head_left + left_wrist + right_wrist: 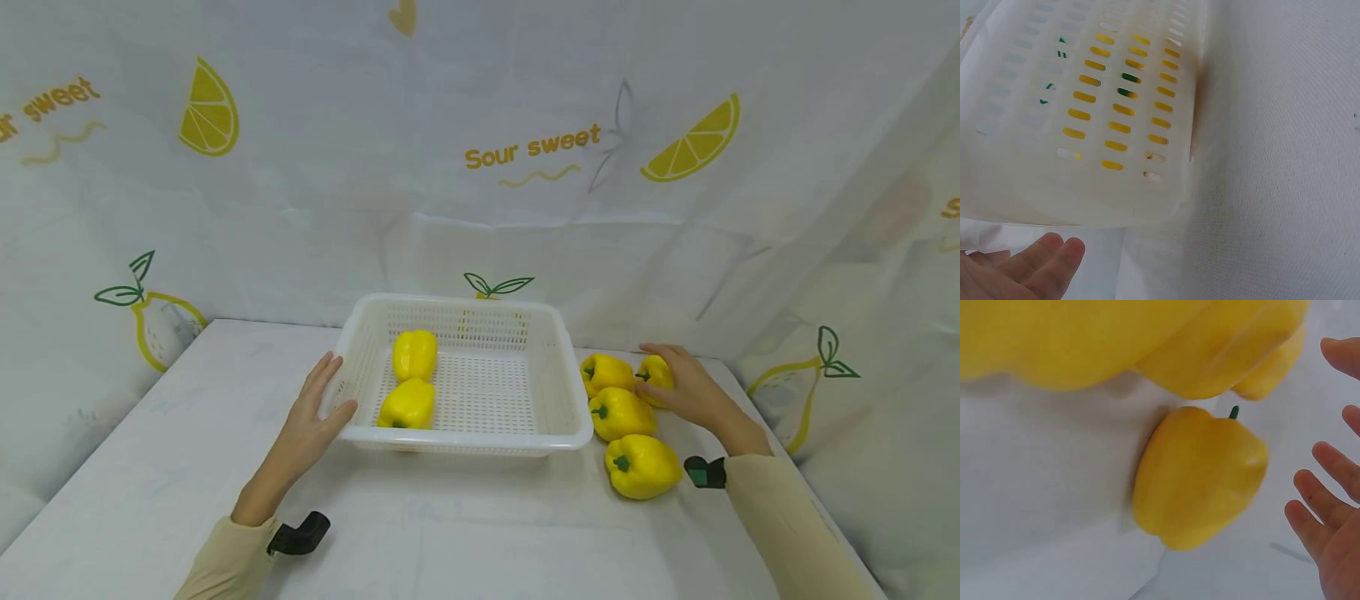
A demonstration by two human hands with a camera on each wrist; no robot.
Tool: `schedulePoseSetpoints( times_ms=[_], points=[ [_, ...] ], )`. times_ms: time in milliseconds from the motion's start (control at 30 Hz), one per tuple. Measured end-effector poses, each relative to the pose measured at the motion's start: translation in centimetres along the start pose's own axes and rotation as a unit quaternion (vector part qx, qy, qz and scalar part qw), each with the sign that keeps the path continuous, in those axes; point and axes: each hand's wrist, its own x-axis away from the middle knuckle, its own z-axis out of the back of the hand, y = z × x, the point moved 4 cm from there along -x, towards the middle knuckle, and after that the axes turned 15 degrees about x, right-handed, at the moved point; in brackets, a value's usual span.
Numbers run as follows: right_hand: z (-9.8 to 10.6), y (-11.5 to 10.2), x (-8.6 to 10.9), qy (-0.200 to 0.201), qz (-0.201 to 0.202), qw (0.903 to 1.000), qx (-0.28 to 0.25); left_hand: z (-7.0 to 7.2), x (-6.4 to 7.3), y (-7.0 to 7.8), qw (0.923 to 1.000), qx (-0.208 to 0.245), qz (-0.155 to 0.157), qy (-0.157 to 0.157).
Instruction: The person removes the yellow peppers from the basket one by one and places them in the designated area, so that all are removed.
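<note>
the left forearm reaches forward, its hand (303,425) upright beside the left wall of the white basket (459,439), fingers extended and thumb spread apart; i cannot tell whether it touches the rim. the right hand (690,390) arches over the far-right yellow pepper (657,372) on the table (480,533), fingers wide and just clear of it. three more peppers (642,467) lie right of the basket, two others (414,356) inside.
</note>
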Motion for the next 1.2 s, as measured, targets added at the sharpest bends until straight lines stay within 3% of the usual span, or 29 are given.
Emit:
schedulePoseSetpoints(
  times_ms=[267, 700, 1200],
  points=[
    [0.5, -1.8, -0.2, -0.008, 0.000, 1.0000, 0.005, 0.0, 0.0, 0.0, 1.0000, -0.002, 0.000, 0.001],
    [1.5, -5.1, -0.1, 0.016, 0.032, 0.9994, 0.008, -0.1, 0.1, 0.0, 1.0000, -0.004, -0.006, 0.003],
    [1.3, -7.6, -0.5, 0.022, 0.054, 0.9982, 0.015, 0.0, 0.0, -0.1, 1.0000, -0.002, -0.005, 0.000]
  ],
)
